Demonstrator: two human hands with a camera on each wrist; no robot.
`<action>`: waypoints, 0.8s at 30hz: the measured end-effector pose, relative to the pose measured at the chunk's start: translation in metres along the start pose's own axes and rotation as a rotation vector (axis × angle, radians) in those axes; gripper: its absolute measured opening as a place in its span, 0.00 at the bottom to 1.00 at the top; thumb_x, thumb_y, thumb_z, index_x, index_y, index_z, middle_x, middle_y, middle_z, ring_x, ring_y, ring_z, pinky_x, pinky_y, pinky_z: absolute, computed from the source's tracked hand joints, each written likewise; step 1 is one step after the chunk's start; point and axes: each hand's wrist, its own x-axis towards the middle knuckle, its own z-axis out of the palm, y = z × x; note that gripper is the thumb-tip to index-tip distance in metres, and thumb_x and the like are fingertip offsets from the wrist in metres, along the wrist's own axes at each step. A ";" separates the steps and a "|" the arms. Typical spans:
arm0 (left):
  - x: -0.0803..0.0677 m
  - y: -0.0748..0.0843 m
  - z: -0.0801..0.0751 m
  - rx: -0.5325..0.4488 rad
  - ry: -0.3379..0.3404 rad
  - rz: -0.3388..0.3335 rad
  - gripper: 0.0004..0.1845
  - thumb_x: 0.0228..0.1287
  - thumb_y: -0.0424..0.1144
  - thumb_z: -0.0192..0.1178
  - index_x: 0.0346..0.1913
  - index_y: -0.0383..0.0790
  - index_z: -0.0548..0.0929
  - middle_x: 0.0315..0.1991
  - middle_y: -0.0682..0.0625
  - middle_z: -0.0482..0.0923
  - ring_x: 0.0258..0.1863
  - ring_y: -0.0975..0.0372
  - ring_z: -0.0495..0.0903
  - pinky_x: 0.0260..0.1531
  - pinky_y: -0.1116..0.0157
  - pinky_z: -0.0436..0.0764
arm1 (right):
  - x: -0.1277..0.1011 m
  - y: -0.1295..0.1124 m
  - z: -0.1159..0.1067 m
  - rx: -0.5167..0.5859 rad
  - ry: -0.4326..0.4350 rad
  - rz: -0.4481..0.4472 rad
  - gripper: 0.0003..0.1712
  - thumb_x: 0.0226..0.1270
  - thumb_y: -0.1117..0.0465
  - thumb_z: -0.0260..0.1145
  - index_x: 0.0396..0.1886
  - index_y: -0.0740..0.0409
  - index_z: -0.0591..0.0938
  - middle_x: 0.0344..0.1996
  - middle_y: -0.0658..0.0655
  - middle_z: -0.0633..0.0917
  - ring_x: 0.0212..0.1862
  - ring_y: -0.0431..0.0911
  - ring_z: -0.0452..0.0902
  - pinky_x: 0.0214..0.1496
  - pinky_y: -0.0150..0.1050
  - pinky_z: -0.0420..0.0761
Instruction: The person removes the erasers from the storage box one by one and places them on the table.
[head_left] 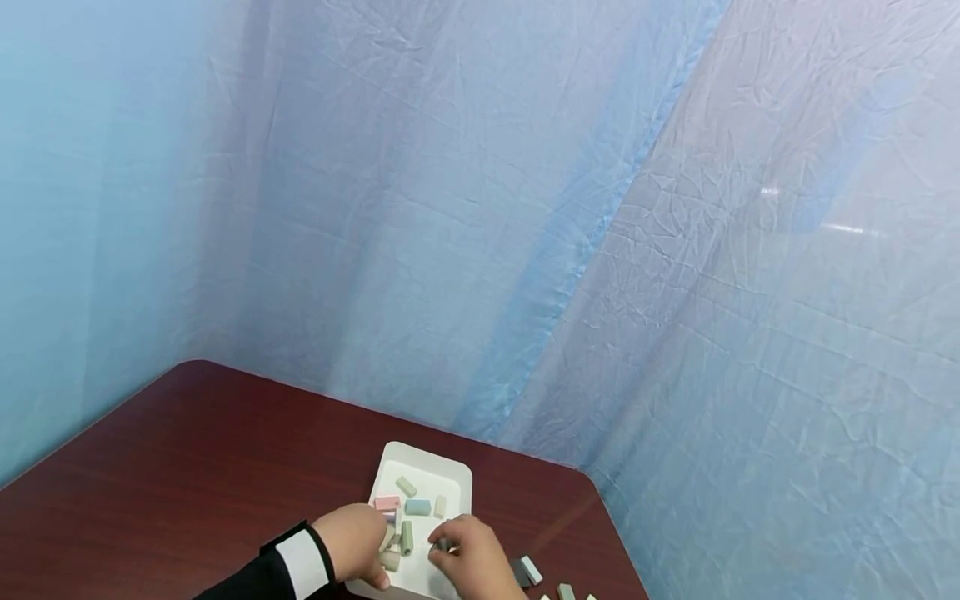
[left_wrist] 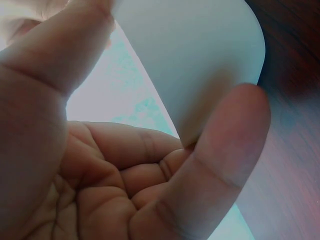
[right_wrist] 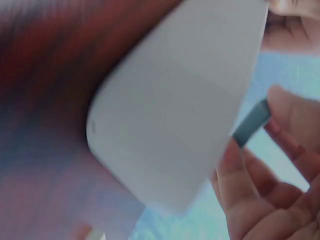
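The right hand (head_left: pixel 474 557) hangs over the near part of a white tray (head_left: pixel 457 473), its fingertips pinching a small grey-blue block (head_left: pixel 442 545); the right wrist view shows that block (right_wrist: pixel 251 123) caught between the fingers just past the tray's outer wall (right_wrist: pixel 165 130). Just to its left, the left hand (head_left: pixel 358 540) sits at the tray's near left corner, fingers curled down among the pieces there. It seems to hold or touch a pale cream block (head_left: pixel 389 560), though the head view is too small to settle which. The left wrist view shows only the curled fingers (left_wrist: pixel 227 150) beside the tray wall (left_wrist: pixel 200 60), with no block visible in the palm, so I cannot tell its grip for certain.

Beyond both hands, further into the tray, lie a pink block (head_left: pixel 387 502), a light blue block (head_left: pixel 417 507), a green block (head_left: pixel 407 537) and two pale ones (head_left: pixel 406 486). To the right of the right hand, out on the dark red surface (head_left: pixel 187 467), several more loose blocks (head_left: pixel 531 570) rest near the picture's lower edge.

Judging from how things lie, the work is partway through: a good share of the blocks sits in the tray, one is in the fingers over it, and a few remain outside on the surface. Whether the pinched block is going in or coming out cannot be read from these views.
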 end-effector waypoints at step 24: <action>0.003 0.001 -0.001 0.000 -0.044 -0.016 0.24 0.40 0.61 0.73 0.18 0.44 0.79 0.16 0.52 0.71 0.18 0.62 0.66 0.27 0.61 0.70 | 0.001 0.134 -0.073 -0.058 0.029 0.445 0.10 0.63 0.64 0.63 0.24 0.51 0.72 0.22 0.49 0.69 0.26 0.45 0.63 0.29 0.45 0.63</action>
